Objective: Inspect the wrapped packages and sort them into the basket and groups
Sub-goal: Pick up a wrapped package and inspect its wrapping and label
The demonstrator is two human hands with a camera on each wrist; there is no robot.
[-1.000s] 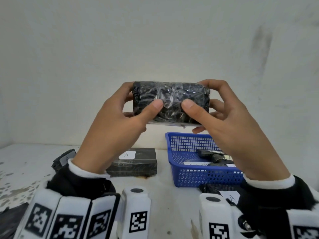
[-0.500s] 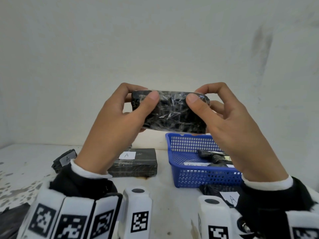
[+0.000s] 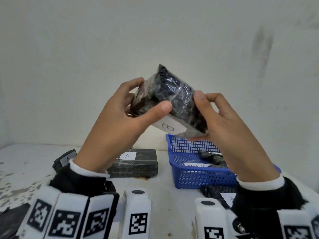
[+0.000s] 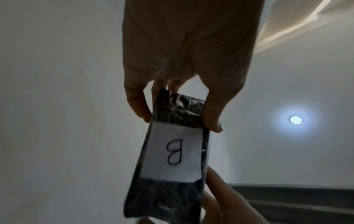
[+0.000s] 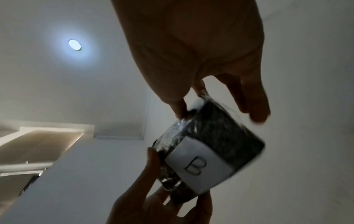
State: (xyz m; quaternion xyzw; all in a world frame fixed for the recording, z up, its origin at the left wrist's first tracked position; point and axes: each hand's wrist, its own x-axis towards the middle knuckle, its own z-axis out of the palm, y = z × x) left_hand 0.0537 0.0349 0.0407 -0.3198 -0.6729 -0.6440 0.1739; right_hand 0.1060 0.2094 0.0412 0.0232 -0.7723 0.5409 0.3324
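At the far left of the white bench I see a small black wrapped packet with a white label lying near the bench's left edge, and just right of it a flat black film-wrapped package labelled A. My left hand is raised well above both, its grip closed on the left end of the black plastic-wrapped package with the white B label, thumb across the front, fingers behind. That package is held tilted in the air, clear of the bench, its lower right corner hanging just over the back rim of the blue plastic mesh basket. My right hand pinches the package's right end. The basket holds dark wrapped pieces; open bench lies between it and the A package.
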